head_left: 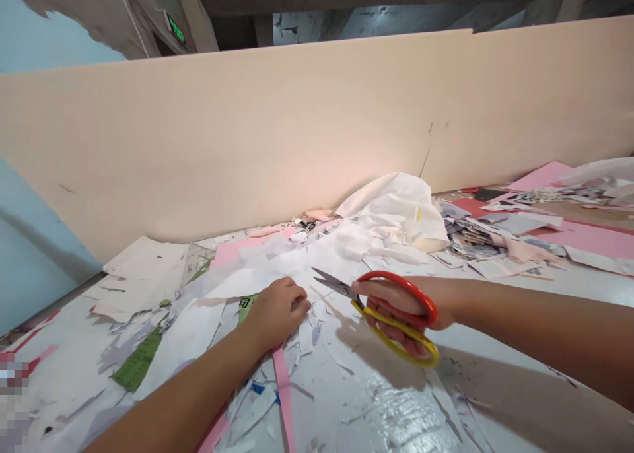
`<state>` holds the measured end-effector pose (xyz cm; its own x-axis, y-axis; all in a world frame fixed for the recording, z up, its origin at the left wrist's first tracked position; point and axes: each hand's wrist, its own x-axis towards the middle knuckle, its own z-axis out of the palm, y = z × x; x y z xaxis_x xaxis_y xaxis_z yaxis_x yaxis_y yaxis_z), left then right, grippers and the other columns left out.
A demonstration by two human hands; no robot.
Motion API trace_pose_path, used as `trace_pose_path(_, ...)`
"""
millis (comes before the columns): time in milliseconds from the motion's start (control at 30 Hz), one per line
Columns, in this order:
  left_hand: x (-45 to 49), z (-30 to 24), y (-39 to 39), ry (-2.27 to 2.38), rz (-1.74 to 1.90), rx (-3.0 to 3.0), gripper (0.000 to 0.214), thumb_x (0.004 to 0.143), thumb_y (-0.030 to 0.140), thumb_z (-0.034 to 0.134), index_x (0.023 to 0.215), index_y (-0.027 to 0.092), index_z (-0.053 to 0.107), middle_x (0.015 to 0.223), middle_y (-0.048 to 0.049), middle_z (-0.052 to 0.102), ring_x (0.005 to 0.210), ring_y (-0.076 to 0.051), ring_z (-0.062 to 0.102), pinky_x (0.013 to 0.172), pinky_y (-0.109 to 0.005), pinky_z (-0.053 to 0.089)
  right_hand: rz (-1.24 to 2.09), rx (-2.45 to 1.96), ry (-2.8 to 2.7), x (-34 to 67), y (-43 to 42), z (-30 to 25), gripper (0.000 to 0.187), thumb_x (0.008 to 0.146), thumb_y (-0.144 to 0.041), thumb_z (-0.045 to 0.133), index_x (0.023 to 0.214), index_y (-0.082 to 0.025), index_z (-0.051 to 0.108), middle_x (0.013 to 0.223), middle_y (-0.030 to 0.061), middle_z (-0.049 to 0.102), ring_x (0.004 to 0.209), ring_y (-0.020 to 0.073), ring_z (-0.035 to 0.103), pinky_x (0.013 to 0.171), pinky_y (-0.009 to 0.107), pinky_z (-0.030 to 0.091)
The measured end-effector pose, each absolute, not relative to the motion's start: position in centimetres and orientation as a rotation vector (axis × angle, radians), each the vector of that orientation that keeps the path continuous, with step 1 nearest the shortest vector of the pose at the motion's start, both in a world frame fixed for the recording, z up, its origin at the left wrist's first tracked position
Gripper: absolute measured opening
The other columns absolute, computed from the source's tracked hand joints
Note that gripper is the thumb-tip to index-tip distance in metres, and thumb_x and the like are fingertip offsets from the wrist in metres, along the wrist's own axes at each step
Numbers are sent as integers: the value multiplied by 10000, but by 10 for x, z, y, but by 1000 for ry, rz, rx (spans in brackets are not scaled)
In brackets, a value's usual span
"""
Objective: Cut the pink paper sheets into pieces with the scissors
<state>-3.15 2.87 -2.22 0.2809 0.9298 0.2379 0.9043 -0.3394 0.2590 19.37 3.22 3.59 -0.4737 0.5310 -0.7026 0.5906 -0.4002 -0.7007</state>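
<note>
Two bare hands work over a white desk (376,413) strewn with paper scraps, the hands well apart from each other. The right hand (391,296), reaching in from the desk's right side, is closed around the red and yellow handles of a pair of scissors (345,290). The scissors are held above the middle of the desk, blades slightly parted and pointing left toward the other hand; threading the hand through the loops probably lets it govern the blades. The left hand (280,311) rests palm down among the scraps, fingers curled, perhaps to steady the paper beneath; whether it pinches anything cannot be told. From under it a narrow pink strip (284,393) runs to the near edge. Toward the left edge lie a green printed scrap (141,360) and, farther back, a creased pale sheet (143,275). A crumpled white sheet (401,212) is heaped at the far edge, right of centre, against a tall cream board (247,129), which seems to serve as a backstop for the litter. A loose stack of papers (475,235) lies toward the far right corner, apparently gathered out of the hands' way.
</note>
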Motion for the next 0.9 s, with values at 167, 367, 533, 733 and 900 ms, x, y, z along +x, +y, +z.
trace_pose_path(167, -30, -23, 26, 1743, 550, 2489, 242, 781, 295, 401, 736, 225, 628, 777, -29, 554, 745, -167, 517, 639, -273, 387, -2020, 1511, 1675, 200, 7, 38, 538, 812, -582, 182, 611, -161, 451, 411, 5, 408, 336, 140, 494, 305, 220, 384)
trace_pose_path(367, -29, -24, 26, 1753, 590, 2522, 307, 813, 276, 334, 710, 203, 614, 745, -37, 538, 719, -164, 512, 628, -276, 387, -1970, 1548, 1603, 194, 1, 43, 513, 834, -533, 151, 654, -152, 444, 438, 10, 420, 320, 152, 497, 283, 244, 387)
trace_pose_path(533, -28, -24, 25, 1754, 654, 2549, 313, 828, 273, 307, 727, 199, 594, 762, -37, 533, 706, -156, 504, 631, -276, 396, -2003, 1535, 1594, 188, 6, 38, 538, 827, -561, 137, 647, -150, 436, 437, -6, 407, 312, 139, 485, 281, 232, 378)
trace_pose_path(733, -27, -23, 22, 1733, 691, 2622, 311, 844, 278, 296, 779, 201, 590, 791, -43, 531, 736, -158, 502, 673, -289, 402, -2017, 1552, 1589, 176, 13, 30, 542, 799, -608, 155, 678, -156, 429, 444, -3, 418, 344, 154, 503, 281, 239, 386)
trace_pose_path(900, -28, -25, 21, 1744, 692, 2674, 302, 850, 277, 293, 784, 198, 577, 792, -42, 524, 736, -156, 501, 678, -287, 403, -2012, 1619, 1610, 166, 14, 29, 531, 799, -602, 162, 675, -154, 420, 453, -6, 405, 351, 148, 503, 284, 240, 394)
